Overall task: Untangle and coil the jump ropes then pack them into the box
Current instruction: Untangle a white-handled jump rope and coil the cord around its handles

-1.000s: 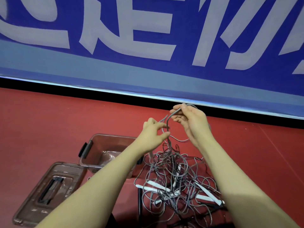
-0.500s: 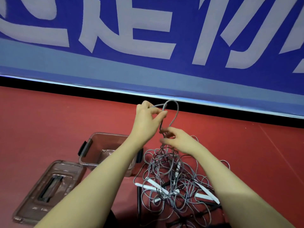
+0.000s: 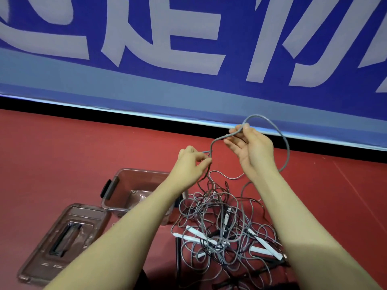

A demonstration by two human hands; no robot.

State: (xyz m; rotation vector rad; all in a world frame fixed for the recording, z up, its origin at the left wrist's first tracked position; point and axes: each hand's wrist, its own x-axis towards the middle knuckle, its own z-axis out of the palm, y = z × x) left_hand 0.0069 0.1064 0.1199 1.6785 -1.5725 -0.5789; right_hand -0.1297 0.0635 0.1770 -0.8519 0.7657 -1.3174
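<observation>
A tangled heap of grey jump ropes with white and black handles lies on the red floor in front of me. One grey rope strand rises out of the heap in a large loop. My left hand pinches this strand between thumb and fingers, above the heap. My right hand, held higher and palm toward me, pinches the same strand at the top of the loop. The clear brown box stands open to the left of the heap, partly hidden by my left forearm.
The box's lid lies flat on the floor at the lower left, with a dark handle in its middle. A blue banner with large pale characters runs along the wall behind, above a black gap.
My right hand has risen from low by the heap to above my left hand, drawing the rope into a wider loop. My left hand has dropped lower.
</observation>
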